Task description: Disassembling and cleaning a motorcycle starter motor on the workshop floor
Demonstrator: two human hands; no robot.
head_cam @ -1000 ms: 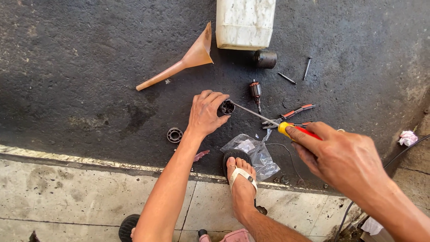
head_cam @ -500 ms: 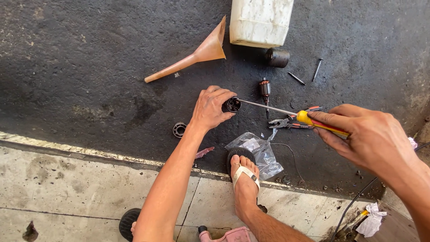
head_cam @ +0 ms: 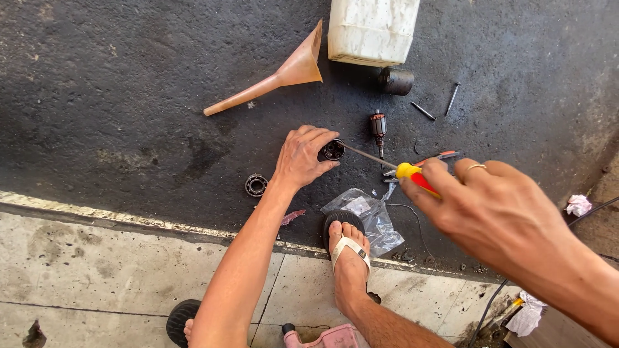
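Fingers (head_cam: pixel 320 143) around small black cup (head_cam: pixel 334 150), screwdriver (head_cam: pixel 387 164) tip inside

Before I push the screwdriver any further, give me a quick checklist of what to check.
1. Left hand steadying the small round part: ok.
2. Right hand gripping the screwdriver handle: ok.
3. Tip seated in the part: cannot tell, too small.
4. Left fingers clear of the shaft's line: not ok, they wrap beside it.
5. Sandalled foot clear of the tool: ok.
6. Bearing out of the way: ok.
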